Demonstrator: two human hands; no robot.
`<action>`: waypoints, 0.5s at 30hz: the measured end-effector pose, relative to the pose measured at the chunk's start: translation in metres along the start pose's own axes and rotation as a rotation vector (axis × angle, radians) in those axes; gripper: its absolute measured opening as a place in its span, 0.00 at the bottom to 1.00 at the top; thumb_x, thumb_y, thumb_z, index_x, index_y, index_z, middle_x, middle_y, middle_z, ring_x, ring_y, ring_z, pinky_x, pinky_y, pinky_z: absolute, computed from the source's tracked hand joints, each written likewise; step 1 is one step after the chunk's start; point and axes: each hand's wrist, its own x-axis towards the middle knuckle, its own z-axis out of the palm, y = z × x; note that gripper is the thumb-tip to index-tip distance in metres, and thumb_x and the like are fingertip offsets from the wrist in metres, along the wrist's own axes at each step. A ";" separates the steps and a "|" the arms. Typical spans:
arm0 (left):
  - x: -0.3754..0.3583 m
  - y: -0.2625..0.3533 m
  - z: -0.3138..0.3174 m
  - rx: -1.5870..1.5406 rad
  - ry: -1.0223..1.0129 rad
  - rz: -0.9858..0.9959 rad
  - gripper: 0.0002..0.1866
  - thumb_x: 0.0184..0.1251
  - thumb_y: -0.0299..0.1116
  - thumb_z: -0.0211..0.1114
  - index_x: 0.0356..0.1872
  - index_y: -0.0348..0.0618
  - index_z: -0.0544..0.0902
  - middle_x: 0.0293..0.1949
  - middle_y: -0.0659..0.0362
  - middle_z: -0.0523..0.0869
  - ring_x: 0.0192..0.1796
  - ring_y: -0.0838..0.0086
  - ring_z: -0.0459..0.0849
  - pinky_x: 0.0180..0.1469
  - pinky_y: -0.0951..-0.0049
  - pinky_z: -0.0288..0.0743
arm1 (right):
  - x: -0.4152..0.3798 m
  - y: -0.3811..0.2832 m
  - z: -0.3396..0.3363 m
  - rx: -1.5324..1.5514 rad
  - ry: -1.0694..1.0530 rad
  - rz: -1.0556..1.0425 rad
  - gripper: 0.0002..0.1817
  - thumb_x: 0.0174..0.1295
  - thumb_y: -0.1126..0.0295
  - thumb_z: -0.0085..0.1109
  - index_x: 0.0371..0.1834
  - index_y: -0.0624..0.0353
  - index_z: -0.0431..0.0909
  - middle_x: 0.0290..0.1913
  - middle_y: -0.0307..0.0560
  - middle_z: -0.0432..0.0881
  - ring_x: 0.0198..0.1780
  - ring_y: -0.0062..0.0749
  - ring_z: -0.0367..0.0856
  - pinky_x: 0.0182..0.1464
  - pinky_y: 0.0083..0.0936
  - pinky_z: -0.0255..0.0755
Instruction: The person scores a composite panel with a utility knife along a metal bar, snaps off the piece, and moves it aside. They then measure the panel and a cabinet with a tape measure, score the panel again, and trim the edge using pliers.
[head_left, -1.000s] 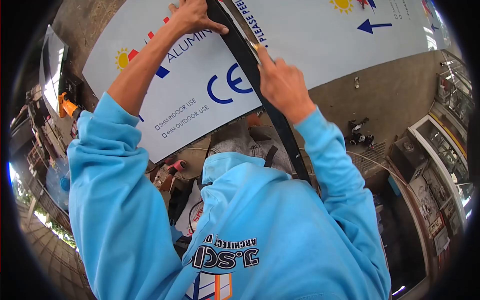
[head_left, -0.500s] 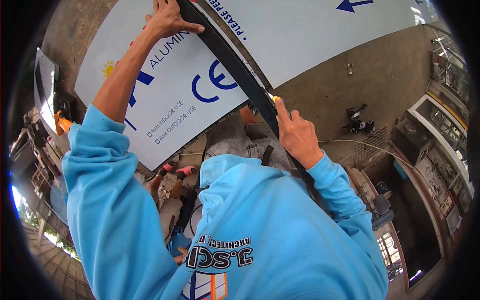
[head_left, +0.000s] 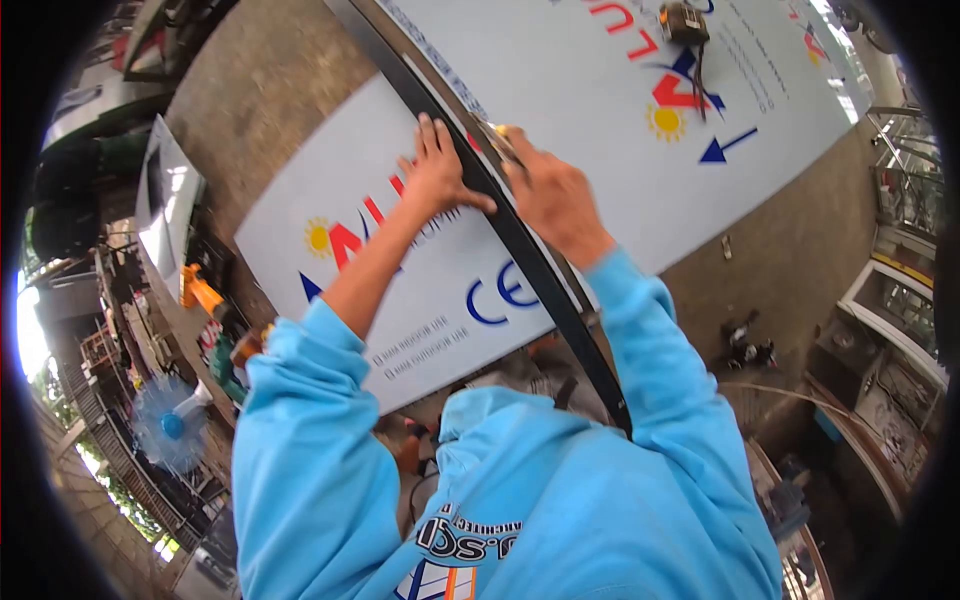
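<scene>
A long black straight bar (head_left: 530,262) lies diagonally across a printed white panel (head_left: 400,335). My left hand (head_left: 437,178) presses on the bar with its fingers spread, the thumb reaching across it. On the bar's right side, my right hand (head_left: 548,195) is closed around a small cutter with a yellow part (head_left: 502,132), whose tip is near the bar's edge. The blade is too small and blurred to make out. A second printed panel (head_left: 640,190) lies to the right of the bar.
A tape measure (head_left: 683,24) rests on the right panel. On the left are a blue fan (head_left: 172,427), an orange tool (head_left: 200,290) and a shiny curved sheet (head_left: 165,200). Dark debris (head_left: 748,342) lies on the floor at right.
The view has shifted, bringing the tape measure and fan into sight. My right hand has moved forward along the bar with the cutter, closer to my left hand, which still presses on the bar.
</scene>
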 end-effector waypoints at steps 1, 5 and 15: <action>-0.002 0.002 -0.003 -0.002 -0.022 -0.016 0.78 0.16 0.60 0.80 0.67 0.25 0.40 0.69 0.35 0.36 0.72 0.46 0.37 0.61 0.29 0.45 | 0.032 0.006 0.029 -0.028 0.015 -0.007 0.20 0.60 0.67 0.50 0.57 0.54 0.67 0.27 0.58 0.78 0.30 0.54 0.78 0.32 0.44 0.71; -0.001 0.010 -0.012 0.002 -0.093 -0.044 0.77 0.18 0.57 0.81 0.66 0.25 0.39 0.69 0.35 0.35 0.72 0.46 0.36 0.62 0.31 0.45 | 0.128 0.004 0.079 -0.044 -0.019 -0.016 0.20 0.60 0.66 0.48 0.56 0.56 0.66 0.28 0.59 0.80 0.32 0.55 0.80 0.34 0.45 0.73; 0.000 0.013 -0.020 -0.024 -0.130 -0.051 0.75 0.20 0.55 0.81 0.66 0.24 0.41 0.69 0.34 0.36 0.72 0.46 0.37 0.63 0.32 0.45 | 0.169 0.002 0.108 -0.092 -0.104 -0.063 0.15 0.58 0.72 0.46 0.48 0.62 0.69 0.29 0.62 0.81 0.32 0.53 0.82 0.36 0.40 0.78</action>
